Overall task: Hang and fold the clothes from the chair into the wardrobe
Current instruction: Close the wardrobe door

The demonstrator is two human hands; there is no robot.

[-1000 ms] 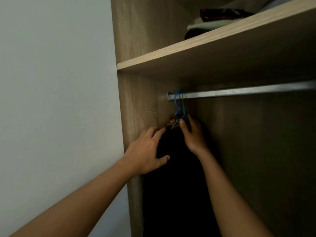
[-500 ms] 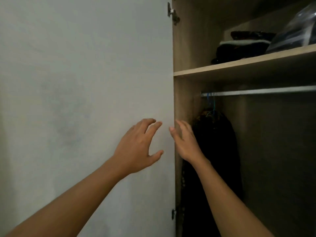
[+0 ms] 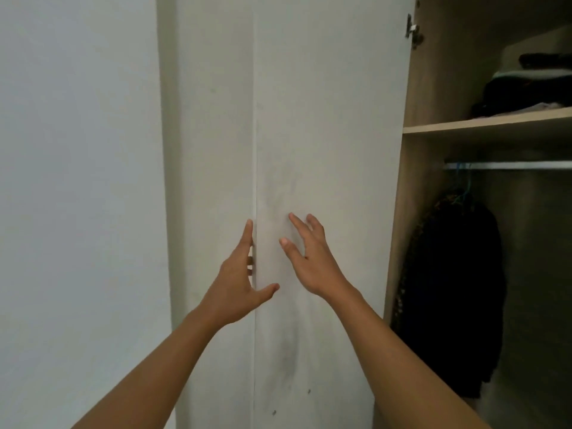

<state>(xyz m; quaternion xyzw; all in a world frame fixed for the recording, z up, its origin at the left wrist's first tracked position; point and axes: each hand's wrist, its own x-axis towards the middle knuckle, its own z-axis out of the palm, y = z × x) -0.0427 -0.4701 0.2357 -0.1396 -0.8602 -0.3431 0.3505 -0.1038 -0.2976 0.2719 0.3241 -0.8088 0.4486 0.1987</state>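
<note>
A dark garment (image 3: 455, 292) hangs on a blue hanger (image 3: 462, 184) from the metal rail (image 3: 510, 165) inside the open wardrobe at the right. The white wardrobe door (image 3: 328, 134) stands open in front of me. My left hand (image 3: 238, 274) holds the door's free edge, thumb across the front face and fingers partly hidden behind the edge. My right hand (image 3: 309, 258) is held with spread, straight fingers just in front of the door face and holds nothing. The chair is out of view.
A wooden shelf (image 3: 483, 126) above the rail carries folded dark and light clothes (image 3: 526, 88). A door hinge (image 3: 413, 29) sits at the top. A plain white wall (image 3: 77, 181) fills the left side.
Both hands have left the hung garment and swung left onto the door. My view turned left, so the wardrobe interior now sits at the right edge.
</note>
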